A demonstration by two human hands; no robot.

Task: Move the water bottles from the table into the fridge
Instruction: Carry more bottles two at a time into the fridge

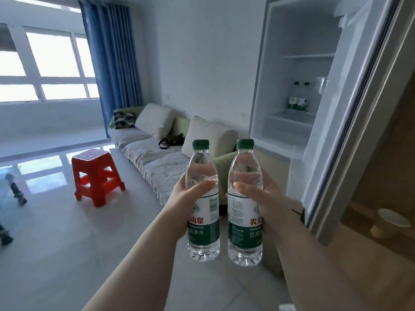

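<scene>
Water bottles, two of them, stand upright side by side in my grip: my left hand (183,194) wraps the left bottle (202,205) at the top of its label, thumb pressed across the front, and my right hand (262,198) clasps the right bottle (244,205) the same way, fingers curled closed around the far side. Both carry green caps and green-and-white labels. Beyond my fingertips to the right, the fridge (289,70) stands open, its door (350,113) swung out, with two more bottles (297,102) already on a shelf inside. Past my left knuckles sit a sofa (157,158) and a red stool (95,176).
</scene>
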